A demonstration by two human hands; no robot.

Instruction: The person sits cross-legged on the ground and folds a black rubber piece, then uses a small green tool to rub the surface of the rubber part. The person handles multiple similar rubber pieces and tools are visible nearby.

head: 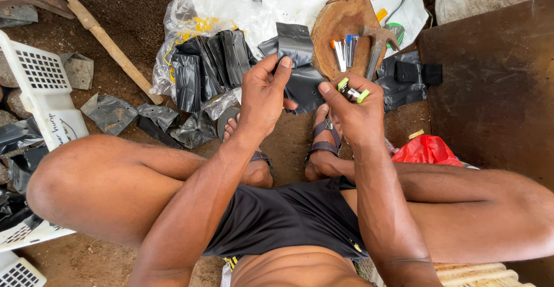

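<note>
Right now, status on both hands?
Left hand pinching black bag. Right hand gripping small green-tipped tool. Hammer on wooden slab beyond; nothing between.

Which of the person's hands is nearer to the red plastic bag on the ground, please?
The right hand: it is raised just up and left of the red plastic bag in the picture, holding a small green-tipped tool. The left hand is farther left, beyond the right.

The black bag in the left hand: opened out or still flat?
Cannot tell. The left hand pinches the black bag at its top edge, but fingers and palm hide the mouth; the visible part looks flat.
</note>
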